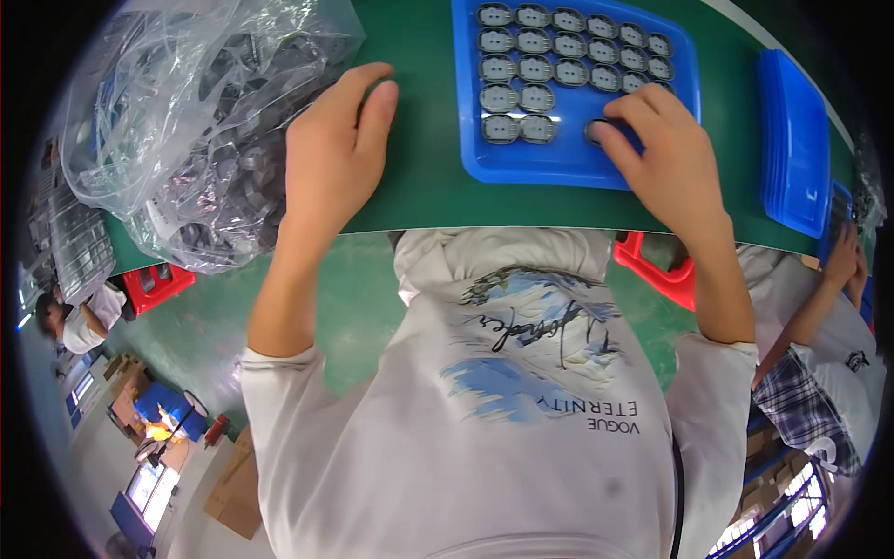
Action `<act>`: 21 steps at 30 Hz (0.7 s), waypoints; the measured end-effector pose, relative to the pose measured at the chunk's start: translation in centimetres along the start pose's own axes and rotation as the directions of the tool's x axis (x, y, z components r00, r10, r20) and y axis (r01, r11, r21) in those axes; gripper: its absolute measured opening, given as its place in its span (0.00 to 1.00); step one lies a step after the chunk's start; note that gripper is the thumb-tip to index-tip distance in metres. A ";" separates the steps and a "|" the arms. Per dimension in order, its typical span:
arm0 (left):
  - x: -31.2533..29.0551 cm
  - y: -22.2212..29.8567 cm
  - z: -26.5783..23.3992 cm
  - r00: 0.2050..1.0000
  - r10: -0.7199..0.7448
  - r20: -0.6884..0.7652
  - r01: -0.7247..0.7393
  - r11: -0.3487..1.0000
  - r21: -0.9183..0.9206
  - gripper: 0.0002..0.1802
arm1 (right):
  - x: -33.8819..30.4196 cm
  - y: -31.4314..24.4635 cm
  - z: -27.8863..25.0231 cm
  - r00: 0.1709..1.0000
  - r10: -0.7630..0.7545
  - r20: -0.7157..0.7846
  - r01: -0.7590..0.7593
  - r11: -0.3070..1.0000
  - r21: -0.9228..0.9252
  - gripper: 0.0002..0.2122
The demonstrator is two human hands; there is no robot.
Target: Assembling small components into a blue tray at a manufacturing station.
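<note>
A blue plastic tray (540, 166) lies on the green table, its pockets mostly filled with small round grey parts (535, 68). My right hand (666, 154) rests on the tray's near right corner, fingertips pressing one round grey part (596, 130) into a pocket. My left hand (331, 149) lies on the table left of the tray, fingers curled over a small dark part that is mostly hidden, right beside a clear plastic bag (200, 121) full of the same dark parts.
A stack of empty blue trays (796, 140) stands at the right on the green table (419, 186). Another person's arm (824, 293) reaches in at the far right. Red stools (666, 270) sit under the table edge.
</note>
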State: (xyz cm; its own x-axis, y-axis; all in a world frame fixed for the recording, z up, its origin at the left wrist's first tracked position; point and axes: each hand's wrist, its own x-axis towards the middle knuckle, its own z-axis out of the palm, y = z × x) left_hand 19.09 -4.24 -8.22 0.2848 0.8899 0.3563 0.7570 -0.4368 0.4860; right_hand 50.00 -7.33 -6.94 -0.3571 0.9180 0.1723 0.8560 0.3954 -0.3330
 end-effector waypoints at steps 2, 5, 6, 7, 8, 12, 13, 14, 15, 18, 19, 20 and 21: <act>-0.5 1.1 -1.8 0.947 -0.291 0.136 0.305 0.947 -0.101 0.13 | -0.1 0.1 -0.3 0.999 0.033 -0.011 -0.032 0.993 0.112 0.07; -1.4 0.7 -2.5 0.927 -0.294 0.234 0.321 0.943 -0.087 0.14 | -0.3 0.1 -1.0 0.995 0.088 0.039 -0.096 0.948 0.302 0.09; -1.6 0.8 -2.5 0.925 -0.299 0.234 0.325 0.942 -0.082 0.14 | -0.3 0.3 -1.1 0.996 0.040 0.083 -0.061 0.959 0.275 0.10; -1.6 1.2 -2.3 0.865 -0.382 0.324 0.466 0.851 -0.243 0.14 | -0.4 0.3 -1.2 0.992 -0.002 0.127 -0.030 0.968 0.248 0.11; -1.7 1.6 -2.2 0.793 -0.437 0.425 0.594 0.710 -0.379 0.13 | -0.3 0.3 -0.9 0.992 0.002 0.128 -0.034 0.967 0.251 0.11; -1.0 1.9 -0.6 0.729 -0.482 0.486 0.683 0.555 -0.474 0.07 | -0.1 0.5 -0.1 0.992 -0.094 0.088 0.076 0.980 0.186 0.12; -1.0 1.6 -0.3 0.732 -0.478 0.486 0.680 0.558 -0.476 0.07 | -0.1 0.5 -0.1 0.993 -0.080 0.083 0.065 0.982 0.175 0.12; -1.0 1.0 0.3 0.908 -0.271 0.319 0.375 0.864 -0.336 0.06 | -0.2 0.5 0.0 0.994 -0.079 0.080 0.064 0.983 0.172 0.12; -1.0 0.6 0.6 0.978 0.020 0.206 0.003 0.994 -0.110 0.05 | -0.3 0.6 0.2 0.994 -0.084 0.063 0.072 0.981 0.179 0.11; -0.9 0.1 0.8 0.986 0.112 0.122 -0.135 0.971 0.195 0.06 | -0.4 1.3 0.1 0.991 -0.129 0.047 0.119 0.976 0.180 0.09; -1.1 0.0 0.8 0.986 0.115 0.124 -0.137 0.973 0.188 0.06 | -0.6 1.5 0.0 0.985 -0.166 0.049 0.155 0.972 0.178 0.09; -1.6 -0.2 0.8 0.986 0.144 0.079 -0.158 0.962 0.224 0.07 | -0.8 1.5 0.0 0.986 -0.159 0.052 0.148 0.974 0.174 0.09; -2.1 -0.5 0.8 0.984 0.172 0.035 -0.175 0.950 0.260 0.08 | -0.9 1.5 0.1 0.986 -0.158 0.058 0.144 0.971 0.191 0.08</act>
State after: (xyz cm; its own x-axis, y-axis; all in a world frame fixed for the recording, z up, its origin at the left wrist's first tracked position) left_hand 18.60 -5.79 -9.81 0.4312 0.8054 0.4066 0.8219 -0.5366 0.1914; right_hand 51.57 -7.58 -7.64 -0.5085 0.8444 0.1686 0.7084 0.5216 -0.4756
